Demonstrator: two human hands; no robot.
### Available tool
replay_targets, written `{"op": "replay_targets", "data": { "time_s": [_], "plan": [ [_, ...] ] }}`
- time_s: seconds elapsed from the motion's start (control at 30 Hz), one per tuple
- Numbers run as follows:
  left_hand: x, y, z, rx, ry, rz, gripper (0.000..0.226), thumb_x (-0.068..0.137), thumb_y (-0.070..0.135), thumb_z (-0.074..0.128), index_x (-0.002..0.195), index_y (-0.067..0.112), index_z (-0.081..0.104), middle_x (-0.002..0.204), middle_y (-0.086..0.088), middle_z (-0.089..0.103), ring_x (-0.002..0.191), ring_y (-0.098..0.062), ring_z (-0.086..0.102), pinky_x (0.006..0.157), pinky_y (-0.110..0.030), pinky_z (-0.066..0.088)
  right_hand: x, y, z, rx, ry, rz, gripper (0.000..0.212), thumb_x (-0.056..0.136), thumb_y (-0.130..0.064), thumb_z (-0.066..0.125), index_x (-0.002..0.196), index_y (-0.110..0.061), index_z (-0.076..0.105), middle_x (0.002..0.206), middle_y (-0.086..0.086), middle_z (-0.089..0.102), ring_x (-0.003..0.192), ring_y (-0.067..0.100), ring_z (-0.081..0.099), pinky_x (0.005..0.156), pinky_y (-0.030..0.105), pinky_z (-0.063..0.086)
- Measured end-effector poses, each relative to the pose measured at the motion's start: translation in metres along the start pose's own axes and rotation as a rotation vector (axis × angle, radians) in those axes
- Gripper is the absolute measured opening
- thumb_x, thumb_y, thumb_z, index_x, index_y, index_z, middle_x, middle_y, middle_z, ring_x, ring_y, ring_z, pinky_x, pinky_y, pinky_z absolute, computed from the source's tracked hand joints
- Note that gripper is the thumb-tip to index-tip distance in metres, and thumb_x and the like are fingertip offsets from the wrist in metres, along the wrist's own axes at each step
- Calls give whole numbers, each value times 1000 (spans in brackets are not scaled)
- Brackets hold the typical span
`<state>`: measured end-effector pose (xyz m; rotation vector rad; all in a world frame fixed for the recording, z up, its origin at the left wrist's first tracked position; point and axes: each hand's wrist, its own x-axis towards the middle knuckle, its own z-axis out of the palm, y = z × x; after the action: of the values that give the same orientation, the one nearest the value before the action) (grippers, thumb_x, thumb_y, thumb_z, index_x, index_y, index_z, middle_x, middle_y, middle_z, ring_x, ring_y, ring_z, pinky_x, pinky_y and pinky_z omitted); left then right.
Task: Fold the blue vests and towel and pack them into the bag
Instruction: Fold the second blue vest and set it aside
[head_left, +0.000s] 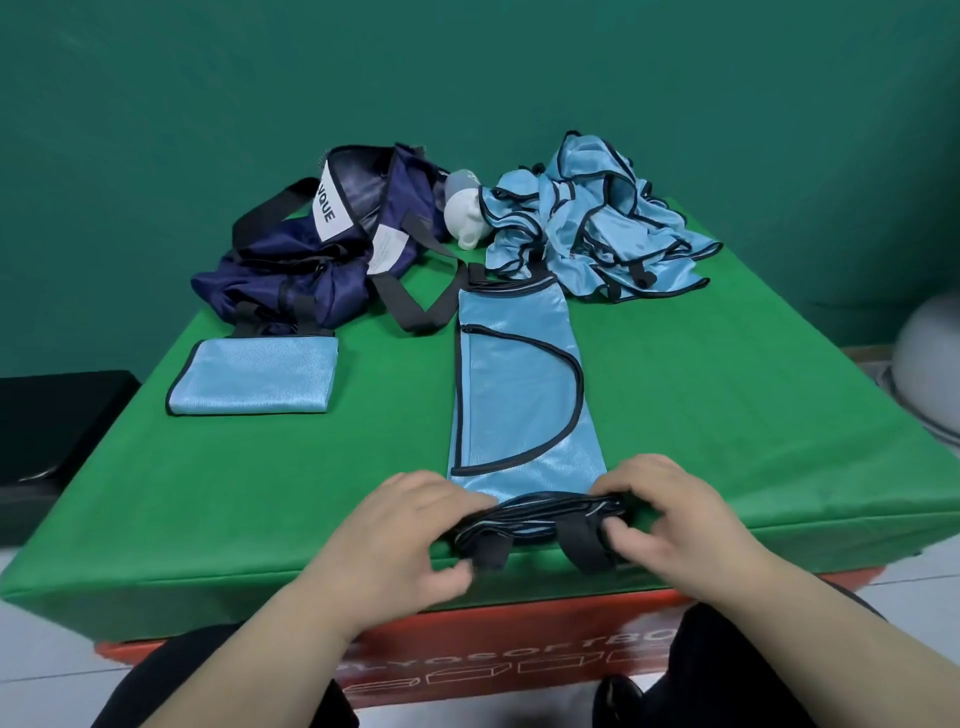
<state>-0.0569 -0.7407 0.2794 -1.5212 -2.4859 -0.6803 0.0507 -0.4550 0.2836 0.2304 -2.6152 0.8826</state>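
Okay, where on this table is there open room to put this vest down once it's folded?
Bare green cloth lies right of the long vest, below the vest pile. A narrower strip runs between that vest and the folded piece. The near-left corner is free too. The back is crowded: bag, straps, white object.

"VQUE" is read in black capitals on a white label (328, 205) sewn to the navy bag (291, 270); letters before it are hidden by a fold. A second white tag (385, 248) on the bag carries fine print, too small to be read. On the red box (519, 644) under the worktop, partial white lettering "LYOSOFTBO" is made out, cut off at both ends.
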Motion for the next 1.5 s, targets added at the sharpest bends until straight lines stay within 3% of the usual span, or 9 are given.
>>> {"op": "replay_targets", "data": {
  "time_s": [0.13,0.33,0.67,0.77,0.9,1.07,1.17,1.37,1.5],
  "plan": [
    [5,7,3,-119,113,-180,31,83,43,58,111,33,65,93,18,66,88,-3,57,81,-30,49,4,-6,2,85,51,138,35,69,-41,58,99,-58,58,104,-29,64,95,-2,61,84,12,44],
    [12,3,7,-309,87,-412,23,84,66,42,100,58,56,94,20,65,93,0,60,83,-36,51,10,-2,8,159,99,215,28,70,-38,65,93,-54,61,91,-19,69,86,7,64,79,23,47],
    [15,7,-5,-364,-55,-423,54,68,56,67,115,71,45,109,26,61,107,4,56,99,-28,46,19,0,12,274,152,343,35,74,-15,86,85,-41,66,74,-3,69,74,27,62,71,36,47],
    [16,7,-3,-339,-57,-422,62,66,40,68,113,74,44,106,26,58,101,7,56,96,-24,46,21,-5,12,326,166,358,26,70,-39,89,84,-38,67,74,0,69,73,28,62,69,38,47],
    [16,4,0,-265,-62,-430,68,68,29,63,105,80,39,106,27,57,104,8,52,98,-26,45,21,-9,11,336,179,388,67,51,-91,66,87,-34,67,76,0,70,74,28,63,69,39,49],
    [18,4,2,-322,5,-446,58,69,36,68,101,78,46,103,24,63,100,3,59,93,-29,48,20,-5,12,317,158,396,24,73,-30,86,86,-36,67,75,-3,69,75,30,63,72,42,49],
    [17,5,2,-457,72,-483,48,64,38,66,98,70,57,99,19,68,96,-2,63,91,-27,49,17,-4,11,327,144,360,36,76,-6,82,84,-36,66,78,-6,68,78,25,62,75,37,49],
    [18,15,-1,-590,244,-475,36,65,35,71,95,54,67,95,16,67,95,-9,63,83,-14,43,9,-9,5,401,138,255,20,70,-16,75,81,-28,63,81,0,63,78,29,57,75,43,47],
    [15,32,-3,-606,303,-465,33,62,44,67,94,52,67,95,16,67,98,-14,60,89,-25,46,1,-19,-2,536,159,334,20,58,-34,74,76,-31,66,75,-4,67,74,10,58,73,24,46]
  ]
}}
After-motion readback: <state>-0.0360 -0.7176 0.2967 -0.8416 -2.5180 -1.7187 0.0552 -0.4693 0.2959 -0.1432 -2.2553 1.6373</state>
